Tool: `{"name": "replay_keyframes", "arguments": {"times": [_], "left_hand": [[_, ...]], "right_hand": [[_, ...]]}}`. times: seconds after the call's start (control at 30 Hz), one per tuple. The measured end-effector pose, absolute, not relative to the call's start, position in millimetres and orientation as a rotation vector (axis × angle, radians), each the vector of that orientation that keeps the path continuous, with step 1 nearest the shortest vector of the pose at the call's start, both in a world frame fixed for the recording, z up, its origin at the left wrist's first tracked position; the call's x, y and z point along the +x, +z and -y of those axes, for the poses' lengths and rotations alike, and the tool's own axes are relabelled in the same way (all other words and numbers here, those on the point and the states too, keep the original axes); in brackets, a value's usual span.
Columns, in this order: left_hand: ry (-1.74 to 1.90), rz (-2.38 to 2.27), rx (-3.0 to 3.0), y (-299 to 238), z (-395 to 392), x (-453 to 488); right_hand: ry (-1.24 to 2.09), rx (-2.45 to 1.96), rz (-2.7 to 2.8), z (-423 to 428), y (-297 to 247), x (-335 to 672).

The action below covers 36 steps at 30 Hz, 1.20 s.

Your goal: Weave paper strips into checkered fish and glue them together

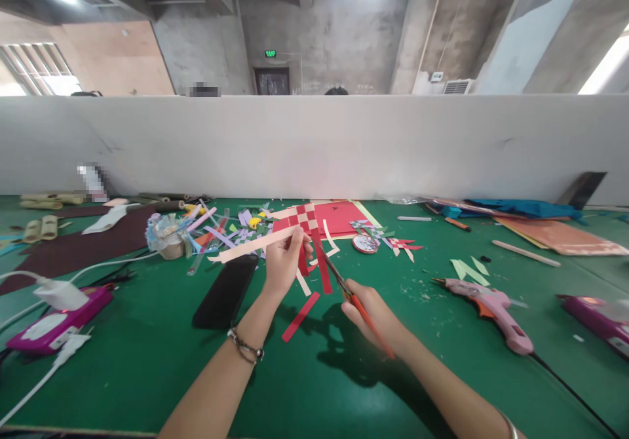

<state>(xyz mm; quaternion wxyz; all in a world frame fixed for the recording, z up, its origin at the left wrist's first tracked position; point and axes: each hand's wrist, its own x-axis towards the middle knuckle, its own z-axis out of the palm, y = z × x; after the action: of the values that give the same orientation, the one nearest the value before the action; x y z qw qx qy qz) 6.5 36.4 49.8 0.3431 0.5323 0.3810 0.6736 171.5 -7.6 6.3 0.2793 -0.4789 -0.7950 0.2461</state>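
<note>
My left hand pinches a piece of woven paper strips, red and pale pink in a checked pattern. Long loose ends stick out of it, a pale one to the left and a red one downward. My right hand is closed round scissors with orange handles. Their dark blades point up and left, close to the hanging red strip; whether they touch it I cannot tell. On the green table below lies a cut red strip, with a pale strip just above it.
A black phone lies left of my left hand. Farther left are a purple power strip and a pot of paper scraps. At right rest a pink glue gun and orange sheets. Red paper lies behind the weave.
</note>
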Motion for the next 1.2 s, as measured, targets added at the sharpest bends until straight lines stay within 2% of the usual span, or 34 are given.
{"name": "replay_keyframes", "arguments": {"times": [1.2], "left_hand": [[1.682,-1.055,1.349,56.9,-33.7,2.6]], "right_hand": [[0.736,-1.227,2.171,9.6,8.8,173.3]]}}
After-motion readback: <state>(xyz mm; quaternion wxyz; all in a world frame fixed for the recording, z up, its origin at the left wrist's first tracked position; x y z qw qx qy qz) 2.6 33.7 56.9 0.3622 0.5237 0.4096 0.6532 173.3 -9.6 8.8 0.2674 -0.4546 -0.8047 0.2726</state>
